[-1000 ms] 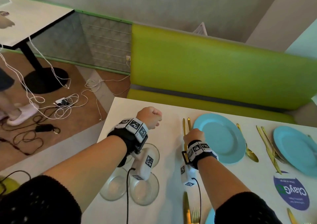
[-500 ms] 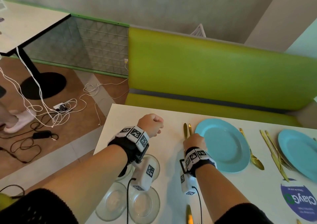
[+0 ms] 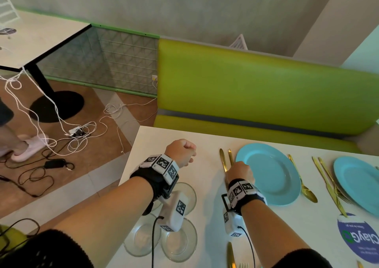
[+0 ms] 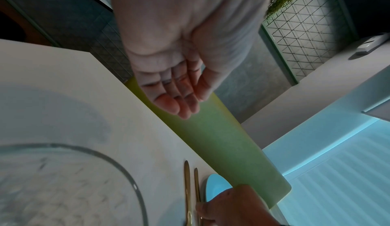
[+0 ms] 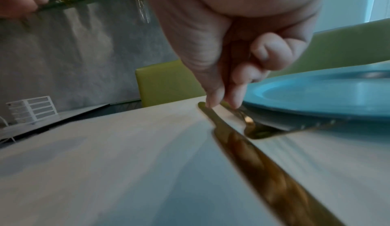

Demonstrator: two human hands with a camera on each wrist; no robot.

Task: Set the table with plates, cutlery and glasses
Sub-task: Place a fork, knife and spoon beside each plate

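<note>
A gold knife (image 3: 222,159) and a gold fork (image 3: 230,157) lie side by side just left of a blue plate (image 3: 270,175) on the white table (image 3: 205,140). My right hand (image 3: 240,173) is lowered onto them. In the right wrist view its thumb and forefinger (image 5: 222,103) pinch the fork handle (image 5: 242,114) beside the knife (image 5: 253,159), with the other fingers curled. My left hand (image 3: 182,152) hovers over the table left of the cutlery, loosely curled and holding nothing (image 4: 179,99). Three glasses (image 3: 178,245) stand under my left forearm.
A gold spoon (image 3: 303,185) lies right of the plate. A second blue plate (image 3: 359,181) with gold cutlery (image 3: 328,183) sits at the far right. More gold cutlery (image 3: 230,255) lies at the near edge. A green bench (image 3: 256,87) runs behind the table. Cables (image 3: 61,132) litter the floor.
Both hands keep their places relative to the plate and cutlery. Only the head camera has tipped slightly, so the table sits lower in view.
</note>
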